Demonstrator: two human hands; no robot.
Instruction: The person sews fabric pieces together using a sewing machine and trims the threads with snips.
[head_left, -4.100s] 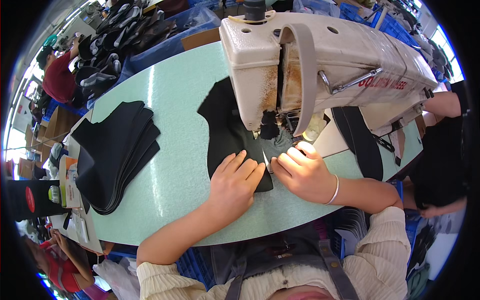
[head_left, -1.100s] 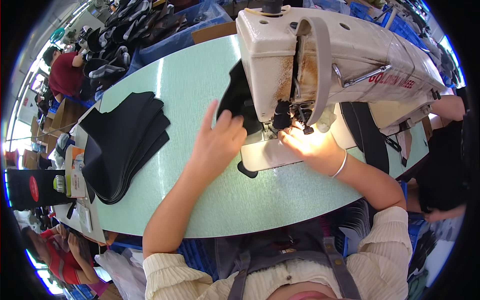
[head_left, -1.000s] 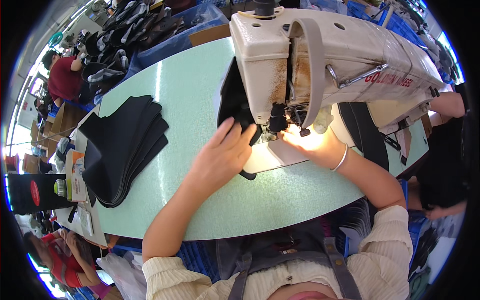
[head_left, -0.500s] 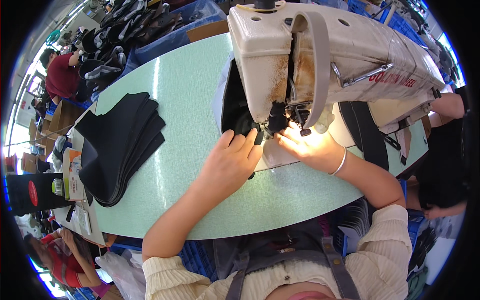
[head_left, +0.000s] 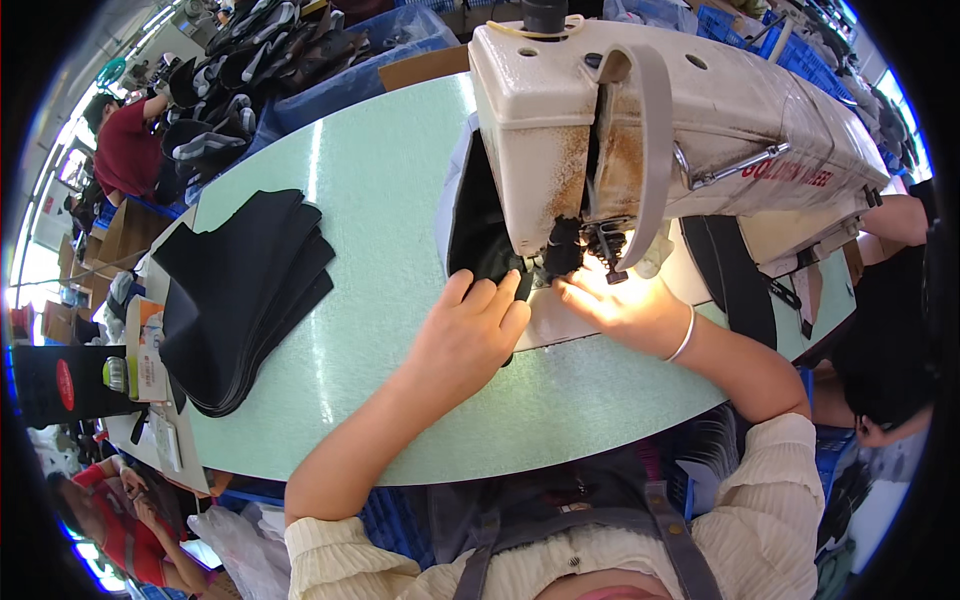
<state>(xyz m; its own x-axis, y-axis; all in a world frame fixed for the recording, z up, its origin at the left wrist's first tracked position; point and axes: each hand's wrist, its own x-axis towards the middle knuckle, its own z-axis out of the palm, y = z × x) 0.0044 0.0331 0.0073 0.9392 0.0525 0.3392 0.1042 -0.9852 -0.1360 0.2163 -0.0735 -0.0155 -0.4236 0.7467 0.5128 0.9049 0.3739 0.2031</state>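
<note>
A cream sewing machine (head_left: 545,110) with brown stains stands over the table, its needle area lit by a lamp. Under its head lies a black fabric piece (head_left: 475,215) with a pale edge. My left hand (head_left: 478,318) presses on this fabric, fingers bent and close together at its near edge. Beside the needle, my right hand (head_left: 625,308) has its fingers drawn together at the fabric; the bright light and the machine hide what the fingertips pinch. A white bracelet circles my right wrist.
On the pale green table (head_left: 370,210), a stack of black cut fabric pieces (head_left: 240,290) lies left. Black strips (head_left: 735,270) and scissors (head_left: 782,290) lie right. Behind is a blue bin (head_left: 350,75) beside piled shoe parts. People work at left; another stands at right.
The machine and table sit slightly lower and further right in the picture. Both my hands stay at the fabric near the needle. The person at lower left has moved their hands.
</note>
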